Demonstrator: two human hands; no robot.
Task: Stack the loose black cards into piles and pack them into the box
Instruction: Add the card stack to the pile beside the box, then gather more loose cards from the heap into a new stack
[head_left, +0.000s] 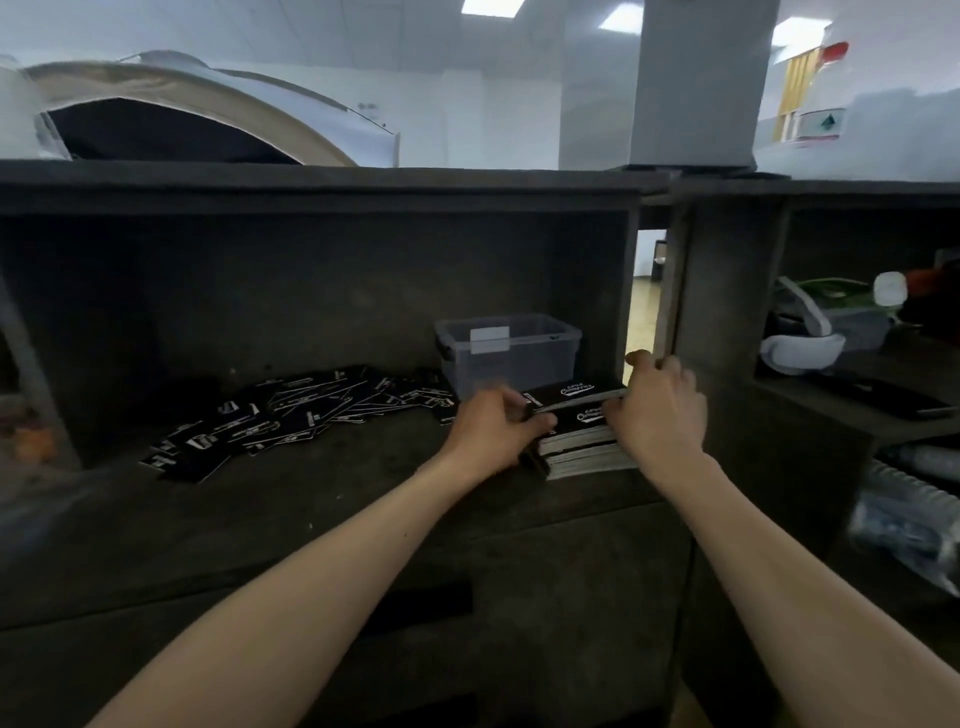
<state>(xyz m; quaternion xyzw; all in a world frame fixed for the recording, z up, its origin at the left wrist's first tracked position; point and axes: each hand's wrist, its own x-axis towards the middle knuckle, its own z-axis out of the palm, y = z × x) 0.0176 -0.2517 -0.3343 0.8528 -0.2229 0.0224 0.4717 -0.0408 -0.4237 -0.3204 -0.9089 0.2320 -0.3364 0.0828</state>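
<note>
The left hand and right hand curl their fingers round the card pile between them, probably squaring it (to fit the box just beyond). Loose cards sprawl on the desk, leftward.

**Bare arms and bare hands**

Two arms are seen from the lower edge of the view up to the hands. The left forearm and the right forearm are uncovered along their whole visible length. The left hand and the right hand are bare as well.
</note>
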